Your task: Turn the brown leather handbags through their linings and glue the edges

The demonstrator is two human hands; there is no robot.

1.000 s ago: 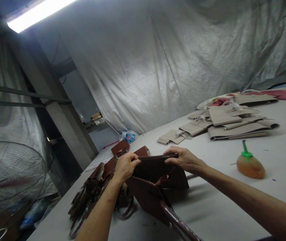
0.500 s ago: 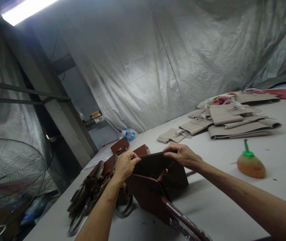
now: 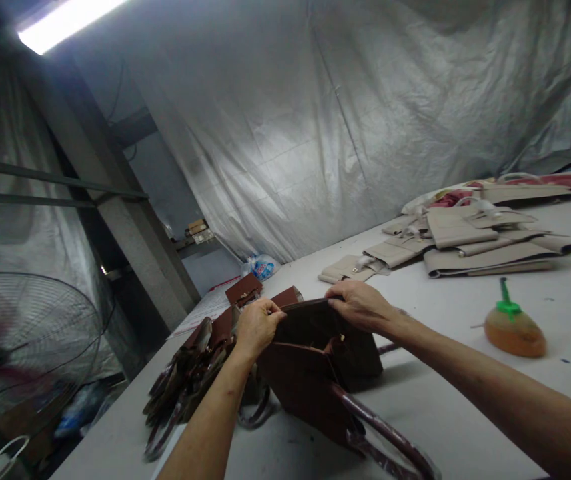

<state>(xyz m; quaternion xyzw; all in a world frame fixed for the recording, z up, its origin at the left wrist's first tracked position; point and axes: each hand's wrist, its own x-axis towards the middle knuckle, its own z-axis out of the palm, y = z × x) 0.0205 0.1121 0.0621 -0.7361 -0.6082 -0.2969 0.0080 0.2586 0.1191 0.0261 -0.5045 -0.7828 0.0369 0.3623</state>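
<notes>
Seen from the head camera, a person works at a pale desk (image 3: pixel 455 407) under a strip light (image 3: pixel 65 23), with grey plastic sheeting (image 3: pixel 365 120) hung behind. A dark brown bag (image 3: pixel 310 380) stands on the near middle of the desk, its mouth held apart. The left hand (image 3: pixel 258 327) has its grip closed in a pinch on the left end of the bag's top rim. The right hand (image 3: pixel 360 305) has its grip curled over the right end, fingers folded onto the edge. The bag's looped handle (image 3: pixel 385 443) trails toward the near edge of the desk. Just left of it, touching the left forearm, lies a heap of brown bags (image 3: pixel 185 373) close to the desk's left edge. Flat beige pieces (image 3: pixel 465 243) are stacked at the far right, and an orange bottle with a green nozzle (image 3: pixel 514 330) stands well apart on the right. A floor fan (image 3: pixel 25 347) stands to the far left, below desk level. The likely hazards are that the thin rim slips out of the left pinch and the mouth snaps shut, or that the left forearm nudges the heap off the edge.
</notes>
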